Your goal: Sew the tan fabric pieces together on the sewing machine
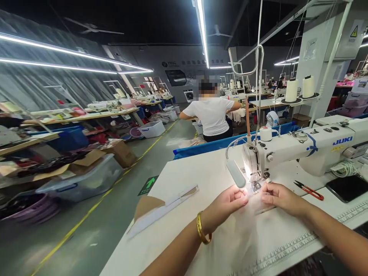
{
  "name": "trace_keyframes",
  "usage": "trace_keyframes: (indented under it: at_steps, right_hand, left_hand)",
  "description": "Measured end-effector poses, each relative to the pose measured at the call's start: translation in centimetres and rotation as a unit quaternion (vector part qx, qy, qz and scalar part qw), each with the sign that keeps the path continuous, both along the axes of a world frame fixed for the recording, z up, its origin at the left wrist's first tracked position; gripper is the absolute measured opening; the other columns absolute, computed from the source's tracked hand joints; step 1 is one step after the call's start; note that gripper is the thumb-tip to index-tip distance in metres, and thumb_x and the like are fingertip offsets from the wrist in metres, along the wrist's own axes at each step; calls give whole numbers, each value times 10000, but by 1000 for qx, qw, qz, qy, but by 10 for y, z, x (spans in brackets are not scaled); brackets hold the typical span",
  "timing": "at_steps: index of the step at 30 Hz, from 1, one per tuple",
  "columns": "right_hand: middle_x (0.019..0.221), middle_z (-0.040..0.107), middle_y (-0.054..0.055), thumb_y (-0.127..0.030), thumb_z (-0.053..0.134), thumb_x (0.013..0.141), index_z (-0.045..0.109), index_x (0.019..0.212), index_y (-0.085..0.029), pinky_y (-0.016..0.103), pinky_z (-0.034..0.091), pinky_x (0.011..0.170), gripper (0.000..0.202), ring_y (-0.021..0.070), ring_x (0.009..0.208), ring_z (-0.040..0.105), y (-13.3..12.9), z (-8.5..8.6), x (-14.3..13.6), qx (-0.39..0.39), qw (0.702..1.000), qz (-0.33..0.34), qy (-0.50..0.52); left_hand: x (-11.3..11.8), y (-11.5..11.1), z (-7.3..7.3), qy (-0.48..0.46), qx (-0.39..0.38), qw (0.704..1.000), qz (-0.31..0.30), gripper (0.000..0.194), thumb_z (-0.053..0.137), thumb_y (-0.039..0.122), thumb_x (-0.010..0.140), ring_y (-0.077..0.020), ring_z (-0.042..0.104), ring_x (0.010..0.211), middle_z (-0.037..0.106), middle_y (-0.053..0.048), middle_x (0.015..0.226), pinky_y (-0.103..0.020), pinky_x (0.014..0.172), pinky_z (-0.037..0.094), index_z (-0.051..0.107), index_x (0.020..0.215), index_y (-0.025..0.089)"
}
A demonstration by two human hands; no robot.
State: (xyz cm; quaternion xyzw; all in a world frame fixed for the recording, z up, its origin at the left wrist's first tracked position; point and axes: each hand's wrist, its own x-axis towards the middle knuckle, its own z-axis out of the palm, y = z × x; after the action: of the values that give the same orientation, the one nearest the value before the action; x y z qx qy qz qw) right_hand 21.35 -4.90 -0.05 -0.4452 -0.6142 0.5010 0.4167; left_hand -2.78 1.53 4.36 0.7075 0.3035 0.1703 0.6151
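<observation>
Pale sheer fabric (244, 230) lies across the front of the white sewing table and runs up to the lit needle area. My left hand (232, 200), with a gold bangle at the wrist, pinches the fabric just left of the presser foot (255, 186). On the other side of the foot, my right hand (280, 197) has its fingers closed on the same fabric. The white sewing machine (299, 149) stands over both hands. A grey rounded pad (235, 173) sits behind my left fingers. Fingertip details are partly washed out by the lamp.
Red-handled thread snips (310, 190) and a black phone (347, 188) lie right of my right hand. A folded cardboard piece (161, 211) rests on the table's left. Thread cones (291, 91) stand behind the machine. A person in a white shirt (211, 115) sits ahead.
</observation>
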Motion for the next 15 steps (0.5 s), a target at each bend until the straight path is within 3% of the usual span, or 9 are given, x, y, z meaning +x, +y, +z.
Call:
trace_keyframes:
  at_steps: [5, 8, 10, 13, 15]
  right_hand:
    - [1002, 630, 53, -572, 672, 909, 617, 1022, -222, 379, 506, 850, 372, 250, 946, 606, 2, -12, -7, 31, 992, -120, -38]
    - [1051, 611, 61, -538, 640, 951, 613, 1026, -243, 370, 477, 886, 306, 251, 989, 568, -13, -15, -19, 60, 980, -177, -73]
    - [993, 631, 40, -527, 656, 951, 628, 1006, -248, 344, 473, 840, 285, 230, 920, 572, -23, -15, -28, 41, 990, -119, -70]
    - [861, 623, -7, -440, 769, 865, 635, 939, -233, 296, 442, 731, 257, 190, 800, 562, -27, -13, -39, -48, 999, -2, -12]
    - [789, 572, -28, -399, 775, 849, 618, 850, -220, 277, 401, 688, 238, 167, 749, 524, -22, -11, -38, -76, 997, 11, 15]
  left_hand:
    - [6, 1, -12, -8, -37, 999, 12, 631, 820, 605, 759, -132, 453, 677, 482, 56, 734, -267, 646, 375, 610, 1168, 173]
    - [6, 1, -20, 5, -15, 999, 35, 594, 807, 551, 779, -127, 450, 645, 463, 56, 704, -260, 610, 368, 660, 1202, 161]
    - [4, 1, -22, 23, 14, 999, 35, 521, 765, 538, 810, -138, 465, 632, 475, 46, 669, -267, 605, 374, 709, 1168, 163]
    - [2, 4, -20, 49, 80, 995, 27, 387, 696, 495, 853, -183, 556, 724, 639, -24, 784, -293, 662, 437, 757, 1064, 176]
    - [-2, 7, -18, 84, 155, 984, 30, 276, 673, 449, 859, -205, 584, 792, 680, -47, 855, -303, 718, 466, 751, 890, 186]
